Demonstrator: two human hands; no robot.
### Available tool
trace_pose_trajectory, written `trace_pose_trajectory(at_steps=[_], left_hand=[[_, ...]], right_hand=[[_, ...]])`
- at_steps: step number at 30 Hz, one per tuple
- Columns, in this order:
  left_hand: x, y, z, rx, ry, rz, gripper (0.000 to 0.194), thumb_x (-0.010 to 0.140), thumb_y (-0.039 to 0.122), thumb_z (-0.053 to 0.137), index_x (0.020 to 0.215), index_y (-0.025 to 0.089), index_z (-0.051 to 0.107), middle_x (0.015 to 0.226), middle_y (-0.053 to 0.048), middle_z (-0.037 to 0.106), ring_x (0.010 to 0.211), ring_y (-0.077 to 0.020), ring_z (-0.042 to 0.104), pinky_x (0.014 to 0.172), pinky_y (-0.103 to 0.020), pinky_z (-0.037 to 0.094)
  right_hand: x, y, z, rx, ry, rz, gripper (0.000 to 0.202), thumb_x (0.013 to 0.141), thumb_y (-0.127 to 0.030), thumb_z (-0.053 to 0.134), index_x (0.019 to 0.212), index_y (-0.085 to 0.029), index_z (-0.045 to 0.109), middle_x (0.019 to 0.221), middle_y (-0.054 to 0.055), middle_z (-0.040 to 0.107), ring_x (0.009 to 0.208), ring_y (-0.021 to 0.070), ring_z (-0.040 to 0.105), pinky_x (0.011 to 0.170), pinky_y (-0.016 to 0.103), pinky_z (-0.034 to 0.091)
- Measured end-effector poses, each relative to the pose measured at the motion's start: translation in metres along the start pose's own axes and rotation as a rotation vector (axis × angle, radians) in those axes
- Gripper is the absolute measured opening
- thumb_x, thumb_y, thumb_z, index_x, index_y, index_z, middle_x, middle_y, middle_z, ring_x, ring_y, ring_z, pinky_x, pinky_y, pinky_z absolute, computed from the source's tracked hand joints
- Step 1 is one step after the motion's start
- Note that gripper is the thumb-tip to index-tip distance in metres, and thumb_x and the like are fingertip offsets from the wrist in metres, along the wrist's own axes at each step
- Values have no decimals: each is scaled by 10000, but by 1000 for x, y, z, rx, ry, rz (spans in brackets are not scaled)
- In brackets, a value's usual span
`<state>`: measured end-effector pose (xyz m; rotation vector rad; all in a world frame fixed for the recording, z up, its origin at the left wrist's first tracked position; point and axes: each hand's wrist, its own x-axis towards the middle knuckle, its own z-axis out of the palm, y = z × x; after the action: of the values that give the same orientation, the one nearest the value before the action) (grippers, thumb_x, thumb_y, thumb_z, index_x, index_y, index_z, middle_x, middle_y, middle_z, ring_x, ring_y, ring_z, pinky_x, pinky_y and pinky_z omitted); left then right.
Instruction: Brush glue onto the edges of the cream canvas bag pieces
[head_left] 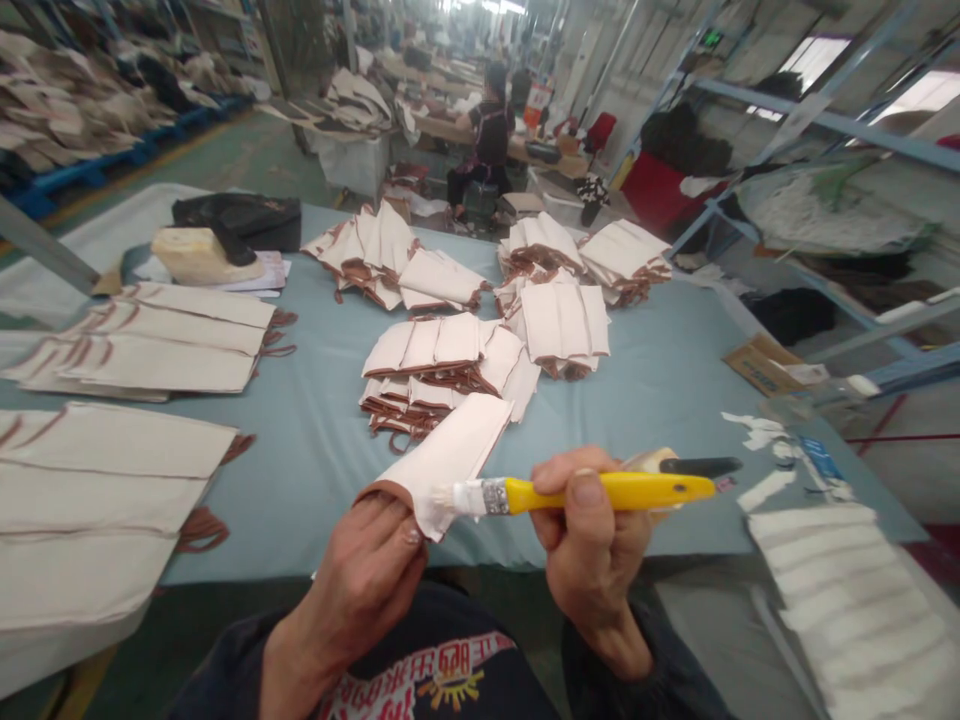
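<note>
The brush (637, 490) lies almost level across the view, above the near edge of the table (322, 400), its long axis running left to right; its bristles point left and meet the pale panel (457, 450), while the yellow handle points right; the right hand (600, 540) grips that handle between thumb and fingers, which hide part of it, and a second item with a dark end (697, 465) sticks out to the right behind the brush; the left hand (375, 550) pinches the near, brown-edged end of the panel, whose long axis slants from the lower left, at the fingers, to the upper right; the panel's far end covers part of the near side of the middle pile (424, 345), so that side cannot be fully seen; just right of that pile sits another pile (566, 320), with a fanned pile (371, 250) and a right-hand pile (626, 250) farther off; on the left lie a far stack (172, 340) and a near stack (97, 510), brown loops at their right ends; behind them are a yellowish block (191, 255) and a dark bag (255, 220); at the right, white scraps (765, 490) lie near a striped stack (847, 600).
</note>
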<state>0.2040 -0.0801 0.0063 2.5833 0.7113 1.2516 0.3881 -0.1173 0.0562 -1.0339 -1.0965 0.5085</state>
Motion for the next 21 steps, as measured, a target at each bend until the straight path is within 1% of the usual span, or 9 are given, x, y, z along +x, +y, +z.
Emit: trace_pose_trajectory(at_steps=[3, 5, 7, 9, 10, 12, 15, 18, 21], left_hand=[[-1, -2, 1, -2, -1, -19, 264, 923, -48, 502, 900, 200, 591, 756, -66, 680, 732, -231, 592, 689, -336, 471], [0, -3, 0, 10, 2, -26, 270, 925, -44, 502, 863, 207, 580, 717, -49, 654, 691, -224, 561, 672, -338, 460], [1, -5, 0, 24, 2, -24, 266, 928, -42, 496, 881, 201, 592, 720, -49, 661, 688, -222, 567, 669, -338, 458], [2, -6, 0, 35, -3, -34, 259, 934, -38, 492, 929, 188, 618, 752, -59, 685, 710, -225, 591, 687, -340, 472], [3, -7, 0, 40, -2, -37, 258, 937, -34, 491, 933, 186, 625, 759, -61, 689, 715, -225, 595, 693, -341, 476], [3, -9, 1, 52, -9, -43, 260, 942, -24, 491, 890, 194, 622, 734, -54, 671, 698, -226, 580, 682, -344, 470], [2, -12, 1, 59, -21, -59, 272, 951, -21, 492, 837, 198, 607, 697, -45, 639, 670, -223, 546, 650, -339, 451], [2, -13, 1, 54, -3, -86, 273, 948, -41, 487, 863, 190, 604, 742, -66, 671, 703, -225, 563, 666, -336, 461], [3, -12, 2, 43, 14, -109, 282, 941, -59, 478, 885, 191, 594, 782, -81, 693, 737, -230, 582, 696, -341, 474]], right_hand=[[2, -1, 4, 9, -103, 7, 326, 1096, -376, 528, 852, -214, 671, 537, -87, 451, 373, 67, 396, 344, 163, 294], [3, -1, 6, 27, -146, 50, 337, 1093, -380, 534, 833, -208, 662, 539, -89, 440, 360, 61, 365, 331, 165, 267], [5, 0, 6, 41, -98, 74, 343, 1089, -384, 539, 818, -207, 649, 523, -96, 423, 334, 55, 321, 310, 165, 219], [9, 2, 8, 42, -46, 68, 349, 1087, -407, 543, 817, -209, 641, 493, -105, 407, 322, 58, 310, 306, 163, 212], [11, 4, 10, 45, -49, 62, 356, 1086, -428, 541, 821, -210, 637, 477, -109, 398, 322, 62, 315, 310, 161, 226], [13, 7, 13, 57, -104, 71, 372, 1085, -462, 534, 828, -211, 630, 463, -112, 391, 329, 68, 336, 322, 161, 256], [11, 11, 11, 56, -167, 118, 376, 1083, -459, 532, 822, -206, 625, 475, -107, 389, 333, 70, 340, 322, 167, 251], [9, 14, 2, 21, -144, 134, 355, 1087, -422, 534, 823, -206, 631, 471, -114, 361, 321, 67, 311, 313, 167, 222], [7, 16, -4, -8, -124, 108, 337, 1088, -398, 538, 834, -205, 646, 475, -109, 377, 327, 69, 327, 317, 167, 239]])
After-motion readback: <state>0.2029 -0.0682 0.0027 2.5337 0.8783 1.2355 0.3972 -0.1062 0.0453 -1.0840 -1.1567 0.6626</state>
